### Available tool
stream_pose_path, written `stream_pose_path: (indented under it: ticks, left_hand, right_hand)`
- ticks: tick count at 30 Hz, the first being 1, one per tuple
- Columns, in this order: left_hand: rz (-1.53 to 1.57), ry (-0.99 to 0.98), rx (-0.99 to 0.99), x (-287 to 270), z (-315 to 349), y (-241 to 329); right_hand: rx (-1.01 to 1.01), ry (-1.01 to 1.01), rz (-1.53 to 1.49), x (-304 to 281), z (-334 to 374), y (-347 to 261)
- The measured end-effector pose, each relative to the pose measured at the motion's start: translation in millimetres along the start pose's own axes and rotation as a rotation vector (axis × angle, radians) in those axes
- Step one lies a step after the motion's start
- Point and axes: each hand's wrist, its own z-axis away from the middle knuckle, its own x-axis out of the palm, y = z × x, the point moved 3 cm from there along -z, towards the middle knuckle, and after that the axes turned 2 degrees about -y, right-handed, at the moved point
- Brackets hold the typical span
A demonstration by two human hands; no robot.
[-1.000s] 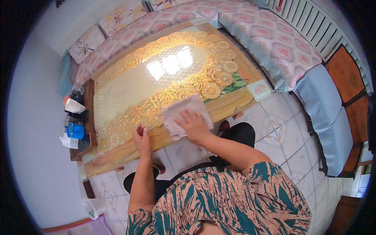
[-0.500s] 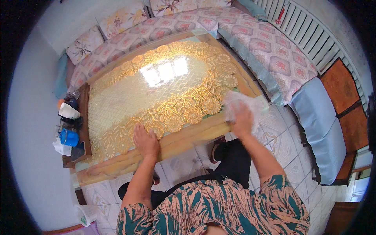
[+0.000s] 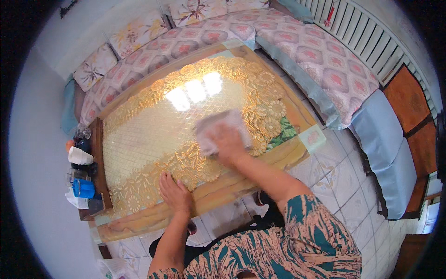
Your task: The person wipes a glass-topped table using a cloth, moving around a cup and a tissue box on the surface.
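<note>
A low table point(image 3: 274, 162) with a marbled tan border lies before me. Over its middle spreads a gold lace-patterned cover point(image 3: 134, 144) with flowers along its edge, and bright window light reflects off the glossy top. Under my right hand point(image 3: 227, 145), a pale pinkish-white cloth point(image 3: 208, 124) is pressed against the cover near the table's middle; the hand is slightly blurred and hides part of the cloth. My left hand point(image 3: 176, 195) rests flat on the near edge, fingers stretched out, holding nothing.
At the table's left end a brown wooden tray point(image 3: 101, 162) holds a white roll point(image 3: 80, 156), a blue cup point(image 3: 83, 188) and other small things. A sofa with patterned pink-grey covers point(image 3: 320, 51) wraps the far and right sides. Tiled floor point(image 3: 341, 174) shows at right.
My right hand has swept the cloth left from the table's right corner to its middle. My left hand stays at the near edge. The view has shifted slightly.
</note>
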Motion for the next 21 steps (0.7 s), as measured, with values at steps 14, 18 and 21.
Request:
stream_pose_path:
  ticks: [14,18,21]
  left_hand:
    - [-0.084,-0.003,-0.024,2,2,7]
    - [-0.059,-0.037,-0.028,4,0,6]
    - [-0.028,-0.049,-0.008,5,0,8]
  right_hand:
    - [0.464,0.139,0.274,-100,152,131]
    - [0.140,-0.013,0.103,-60,135,28]
    - [-0.100,-0.010,-0.154,-30,106,-31]
